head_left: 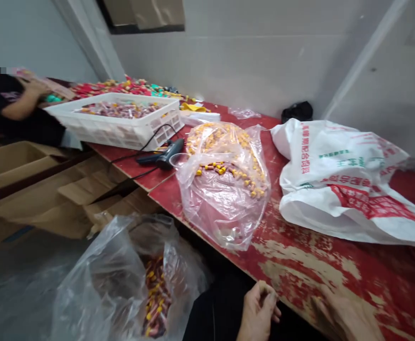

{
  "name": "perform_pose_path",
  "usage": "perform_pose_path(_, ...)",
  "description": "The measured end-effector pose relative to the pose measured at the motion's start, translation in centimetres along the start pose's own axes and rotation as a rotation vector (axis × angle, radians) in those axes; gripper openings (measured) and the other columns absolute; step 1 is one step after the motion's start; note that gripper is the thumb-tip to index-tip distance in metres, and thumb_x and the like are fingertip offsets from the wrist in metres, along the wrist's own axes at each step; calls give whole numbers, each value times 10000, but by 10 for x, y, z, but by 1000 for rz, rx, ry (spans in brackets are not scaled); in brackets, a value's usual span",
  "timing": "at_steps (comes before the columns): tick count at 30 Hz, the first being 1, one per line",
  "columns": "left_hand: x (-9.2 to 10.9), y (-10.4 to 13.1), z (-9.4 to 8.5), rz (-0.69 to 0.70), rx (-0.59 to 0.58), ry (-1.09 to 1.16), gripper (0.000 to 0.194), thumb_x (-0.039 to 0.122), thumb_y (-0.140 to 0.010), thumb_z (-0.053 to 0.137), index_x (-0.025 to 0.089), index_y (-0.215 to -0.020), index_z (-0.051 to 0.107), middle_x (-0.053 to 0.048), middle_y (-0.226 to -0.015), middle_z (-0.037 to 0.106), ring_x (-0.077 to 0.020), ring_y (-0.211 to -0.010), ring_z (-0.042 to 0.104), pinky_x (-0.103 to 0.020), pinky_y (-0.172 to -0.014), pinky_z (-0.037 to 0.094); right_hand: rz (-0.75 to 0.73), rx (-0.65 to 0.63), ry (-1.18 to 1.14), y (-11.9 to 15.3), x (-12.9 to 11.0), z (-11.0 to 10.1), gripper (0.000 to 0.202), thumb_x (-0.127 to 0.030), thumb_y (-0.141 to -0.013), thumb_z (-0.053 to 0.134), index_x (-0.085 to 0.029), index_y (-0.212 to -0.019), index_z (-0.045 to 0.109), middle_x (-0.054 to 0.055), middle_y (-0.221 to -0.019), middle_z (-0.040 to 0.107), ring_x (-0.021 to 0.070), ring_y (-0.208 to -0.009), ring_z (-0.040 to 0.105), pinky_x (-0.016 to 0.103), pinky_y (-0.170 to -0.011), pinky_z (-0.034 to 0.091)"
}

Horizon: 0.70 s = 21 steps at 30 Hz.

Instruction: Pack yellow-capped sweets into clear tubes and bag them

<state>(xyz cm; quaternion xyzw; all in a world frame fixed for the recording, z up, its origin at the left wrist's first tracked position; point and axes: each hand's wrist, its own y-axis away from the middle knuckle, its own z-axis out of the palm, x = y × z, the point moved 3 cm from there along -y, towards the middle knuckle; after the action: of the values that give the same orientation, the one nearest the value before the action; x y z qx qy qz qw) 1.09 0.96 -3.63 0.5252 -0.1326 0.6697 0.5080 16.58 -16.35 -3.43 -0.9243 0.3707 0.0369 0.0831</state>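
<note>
My left hand (pixel 259 310) is at the table's front edge, above my dark-clothed lap. Its fingers are curled with the thumb pressed against them; anything inside is hidden. To its right, my right hand (pixel 347 312) hovers over or rests on the worn red tabletop (pixel 300 265), smeared by motion, so its grip is unclear. Beyond my hands lies a clear plastic bag (pixel 225 213) with many small yellow-ended pieces (pixel 221 139) inside. Below the edge, at lower left, an open clear bag (pixel 101 279) contains similar yellow and reddish-brown pieces (pixel 156 298).
A white plastic crate (pixel 154 118) full of small pieces stands farther back, beside a dark corded tool (pixel 168 154). A white printed sack (pixel 342 175) lies at right. Cardboard boxes (pixel 44 199) are on the left, near another person (pixel 19 109) holding a pinkish object.
</note>
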Motion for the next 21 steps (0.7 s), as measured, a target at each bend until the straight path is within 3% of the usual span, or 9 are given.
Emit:
perform_pose_path(4, 4, -5, 9, -49, -3, 14, 503, 627, -635, 685, 141, -707, 575, -7, -641, 548, -108, -518, 520, -209, -482, 411, 61, -50, 205, -7, -20, 0, 258, -326, -815, 421, -268, -658, 618, 40, -585, 662, 217, -458, 623, 268, -381, 351)
perform_pose_path(9, 8, -8, 22, -59, -12, 7, 462, 581, -626, 726, 147, -741, 620, -9, -629, 570, -126, -545, 544, -217, -503, 439, 48, -57, 154, -16, -28, -15, 263, -228, -833, 403, -219, -690, 623, 56, -619, 680, 174, -473, 622, 241, -416, 343)
perform_pose_path(13, 9, -7, 14, 16, 53, 21, 494, 596, -616, 729, 157, -829, 657, -42, -705, 629, -138, -557, 562, -229, -500, 453, 102, -23, -139, -13, -43, -31, 312, -253, -893, 350, -201, -680, 571, 28, -610, 645, 154, -525, 606, 235, -498, 417)
perform_pose_path(16, 16, -2, 5, 1, 3, -2, 497, 570, -664, 710, 169, -953, 654, -62, -789, 664, -153, -606, 582, -249, -544, 479, 129, -38, -528, -8, -80, -37, 279, -296, -939, 357, -205, -772, 560, -1, -689, 634, 131, -623, 613, 209, -572, 467)
perform_pose_path(19, 29, 4, -1, -10, -110, -44, 396, 498, -734, 681, 174, -962, 660, -58, -859, 670, -185, -778, 614, -278, -712, 503, -65, 36, -695, -7, -123, -41, 167, -275, -925, 406, -212, -919, 560, 18, -830, 629, 139, -741, 626, 223, -663, 508)
perform_pose_path(21, 38, 6, -7, 3, -121, -43, 342, 459, -750, 675, 172, -935, 658, -42, -811, 666, -184, -774, 616, -279, -724, 501, -177, 126, -700, -7, -140, -41, 163, -243, -915, 418, -219, -1013, 546, 44, -931, 619, 159, -838, 633, 245, -728, 530)
